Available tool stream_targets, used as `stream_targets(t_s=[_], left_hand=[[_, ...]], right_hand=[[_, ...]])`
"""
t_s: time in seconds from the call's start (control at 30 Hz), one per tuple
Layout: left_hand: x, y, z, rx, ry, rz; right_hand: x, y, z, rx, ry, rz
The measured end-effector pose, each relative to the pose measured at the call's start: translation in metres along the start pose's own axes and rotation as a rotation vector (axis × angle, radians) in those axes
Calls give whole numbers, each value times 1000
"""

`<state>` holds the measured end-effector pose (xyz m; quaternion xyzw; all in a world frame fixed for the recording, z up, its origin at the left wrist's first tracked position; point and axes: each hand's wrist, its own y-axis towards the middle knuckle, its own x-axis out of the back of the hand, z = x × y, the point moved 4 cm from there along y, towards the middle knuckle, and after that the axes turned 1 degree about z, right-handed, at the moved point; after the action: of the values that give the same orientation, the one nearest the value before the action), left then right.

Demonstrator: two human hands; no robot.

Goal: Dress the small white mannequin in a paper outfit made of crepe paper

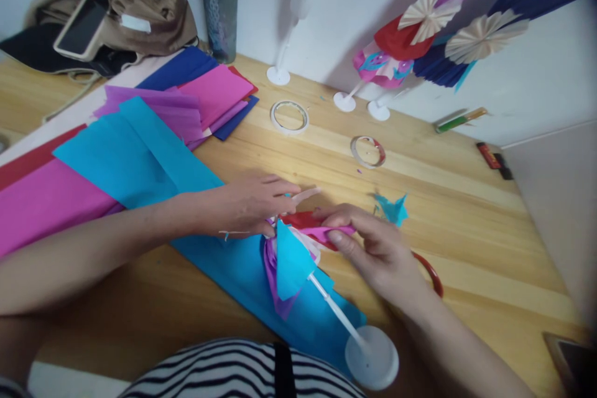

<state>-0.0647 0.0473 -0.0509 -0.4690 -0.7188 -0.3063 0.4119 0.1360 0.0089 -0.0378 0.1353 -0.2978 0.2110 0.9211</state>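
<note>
Two tape rolls (273, 118) and a turquoise scrap (393, 209) are seen on the table (466, 199). The turquoise-and-purple paper figure (291, 261) is laid over a blue sheet (237, 270), pinched by the left hand (252, 202) and right hand (373, 249).

The paper figure (291, 261) layers turquoise over purple, pink and red, on a white stand (372, 357). Nearby are a turquoise sheet (135, 155), a magenta sheet (41, 205), a purple sheet (172, 115), a dark blue sheet (181, 68) and a red sheet (28, 163). The bench (466, 224) is pale honey wood with straight grain. The shirt (224, 373) is striped black and white.
</note>
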Motion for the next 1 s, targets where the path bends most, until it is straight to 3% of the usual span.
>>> stream_targets(t_s=[0.1,0.2,0.33,0.43,0.53,0.63,0.7,0.87,1.0], left_hand=[[1,-1,1,11,-1,-4],[1,-1,2,19,13,-25],[-3,-2,4,19,14,-31],[-7,-1,7,-6,0,-30],[-9,-1,8,-17,9,-42],[-7,-1,8,-10,13,-30],[-5,-1,7,-4,-3,-9],[-1,0,4,22,-25,48],[0,1,3,41,0,83]], right_hand=[[18,3,-16,-81,-124,-150],[29,9,-34,-111,-339,-116],[30,23,-40,104,-490,-131],[16,38,-38,220,-458,-40],[0,54,-38,256,-493,116],[-5,64,-37,280,-479,193],[-3,66,-34,224,-435,211],[1,64,-31,-89,-238,255],[1,62,-34,-183,-82,234]])
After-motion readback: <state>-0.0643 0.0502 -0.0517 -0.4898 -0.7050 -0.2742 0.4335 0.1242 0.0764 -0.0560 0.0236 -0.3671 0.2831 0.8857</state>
